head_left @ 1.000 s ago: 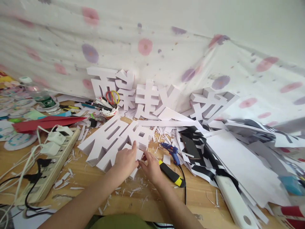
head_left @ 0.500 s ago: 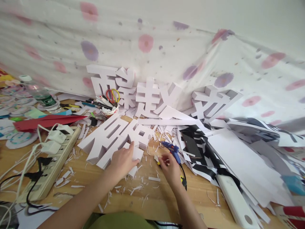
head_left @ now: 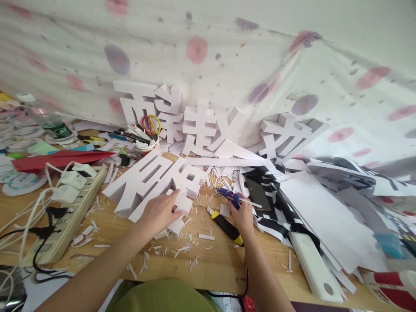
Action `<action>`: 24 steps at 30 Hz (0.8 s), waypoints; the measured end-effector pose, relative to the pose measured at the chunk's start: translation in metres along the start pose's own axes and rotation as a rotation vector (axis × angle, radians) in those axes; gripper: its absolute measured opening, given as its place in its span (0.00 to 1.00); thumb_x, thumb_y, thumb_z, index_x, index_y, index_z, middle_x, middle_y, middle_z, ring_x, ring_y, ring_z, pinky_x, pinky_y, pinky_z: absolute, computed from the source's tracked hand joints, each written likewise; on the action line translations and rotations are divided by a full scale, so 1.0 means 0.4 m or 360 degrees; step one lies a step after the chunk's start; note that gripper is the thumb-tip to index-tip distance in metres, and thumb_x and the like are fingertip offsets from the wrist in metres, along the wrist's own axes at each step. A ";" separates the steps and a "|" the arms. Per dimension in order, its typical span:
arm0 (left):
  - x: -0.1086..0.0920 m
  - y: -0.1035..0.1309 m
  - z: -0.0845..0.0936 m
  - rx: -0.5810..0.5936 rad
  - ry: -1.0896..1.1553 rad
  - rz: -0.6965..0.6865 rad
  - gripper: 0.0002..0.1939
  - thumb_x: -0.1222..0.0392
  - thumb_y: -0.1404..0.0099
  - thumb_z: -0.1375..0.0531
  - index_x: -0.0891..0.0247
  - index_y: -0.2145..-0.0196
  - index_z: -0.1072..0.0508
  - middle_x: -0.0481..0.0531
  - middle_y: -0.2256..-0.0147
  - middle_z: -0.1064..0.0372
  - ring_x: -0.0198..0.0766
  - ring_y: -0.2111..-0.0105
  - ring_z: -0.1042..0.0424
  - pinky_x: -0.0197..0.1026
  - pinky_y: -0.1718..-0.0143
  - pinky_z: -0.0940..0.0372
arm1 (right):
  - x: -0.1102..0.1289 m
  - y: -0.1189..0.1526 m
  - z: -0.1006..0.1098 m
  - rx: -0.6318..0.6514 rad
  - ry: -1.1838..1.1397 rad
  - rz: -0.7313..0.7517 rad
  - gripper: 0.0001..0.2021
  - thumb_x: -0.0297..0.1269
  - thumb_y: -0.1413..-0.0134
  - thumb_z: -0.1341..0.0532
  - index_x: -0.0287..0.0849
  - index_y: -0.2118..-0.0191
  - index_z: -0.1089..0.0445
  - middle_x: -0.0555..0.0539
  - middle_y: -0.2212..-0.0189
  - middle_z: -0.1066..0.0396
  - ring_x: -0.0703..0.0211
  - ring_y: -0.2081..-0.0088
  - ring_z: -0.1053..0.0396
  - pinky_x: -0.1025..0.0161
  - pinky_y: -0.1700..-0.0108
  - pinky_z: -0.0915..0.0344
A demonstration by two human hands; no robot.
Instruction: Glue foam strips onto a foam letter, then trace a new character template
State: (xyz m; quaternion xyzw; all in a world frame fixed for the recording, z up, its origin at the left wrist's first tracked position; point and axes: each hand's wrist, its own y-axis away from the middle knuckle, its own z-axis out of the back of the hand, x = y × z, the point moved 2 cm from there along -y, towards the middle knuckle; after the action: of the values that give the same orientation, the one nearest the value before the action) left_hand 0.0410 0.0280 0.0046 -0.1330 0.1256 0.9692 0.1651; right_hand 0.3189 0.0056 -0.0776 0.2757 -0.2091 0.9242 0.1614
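My left hand (head_left: 159, 211) lies on the near right part of a large white three-dimensional character (head_left: 152, 180), its thumb and index finger spread around a small block-like section. Some of its fingers are hidden. A blue hot glue gun (head_left: 230, 196), with a white glue stick (head_left: 251, 203) poking out of its back, points left, its handle in the closed fingers of my right hand (head_left: 242, 216). On the tabletop just left of that hand lies a black and yellow utility knife (head_left: 227, 227). Beside the knife is a small white square (head_left: 224, 210).
More white characters (head_left: 199, 125) lean along the curtain. A cup (head_left: 147, 145) holds scissors (head_left: 151, 125) and pens. At left stands a power strip (head_left: 69, 216) with chargers; at right lie a phone (head_left: 258, 193), white sheets (head_left: 325, 216) and a long white device (head_left: 316, 266). Paper scraps litter the wooden table (head_left: 182, 271).
My right hand has left the utility knife, which now lies on the table, and has closed on the glue gun. My left hand stays at the white character. The view has shifted slightly.
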 end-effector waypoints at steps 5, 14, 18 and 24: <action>0.063 0.024 0.005 0.0145 0.0252 -0.0334 0.36 0.50 0.48 0.39 0.56 0.43 0.45 0.50 0.58 0.32 0.43 0.56 0.35 0.39 0.57 0.43 | -0.009 -0.026 -0.007 0.0311 0.0112 -0.0265 0.19 0.52 0.56 0.44 0.37 0.71 0.30 0.40 0.73 0.30 0.48 0.66 0.32 0.58 0.66 0.38; 0.073 0.027 -0.010 0.0192 0.0030 -0.0496 0.37 0.49 0.52 0.36 0.57 0.45 0.41 0.52 0.60 0.33 0.45 0.58 0.35 0.39 0.60 0.42 | 0.021 0.031 0.031 0.0402 -0.0468 -0.0340 0.26 0.57 0.59 0.43 0.36 0.66 0.28 0.45 0.77 0.29 0.57 0.75 0.34 0.63 0.73 0.40; 0.048 0.015 -0.004 0.0109 -0.0034 -0.0576 0.32 0.49 0.50 0.38 0.60 0.48 0.36 0.53 0.62 0.31 0.46 0.59 0.34 0.41 0.61 0.42 | 0.048 0.041 0.062 0.0453 -0.0739 -0.0244 0.26 0.56 0.58 0.41 0.36 0.63 0.29 0.42 0.70 0.27 0.58 0.72 0.33 0.62 0.69 0.38; 0.011 -0.030 -0.011 0.0034 0.0041 -0.0537 0.33 0.45 0.52 0.38 0.60 0.49 0.35 0.52 0.62 0.29 0.45 0.60 0.32 0.40 0.61 0.42 | 0.094 0.056 0.110 0.0470 -0.1028 -0.0150 0.22 0.54 0.55 0.42 0.38 0.64 0.30 0.43 0.72 0.28 0.62 0.75 0.36 0.64 0.72 0.38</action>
State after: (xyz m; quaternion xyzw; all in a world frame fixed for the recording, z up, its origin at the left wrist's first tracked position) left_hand 0.0421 0.0391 -0.0033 -0.1627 0.1138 0.9246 0.3252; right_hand 0.2992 -0.0278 -0.0291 0.5833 -0.1006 0.8012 0.0880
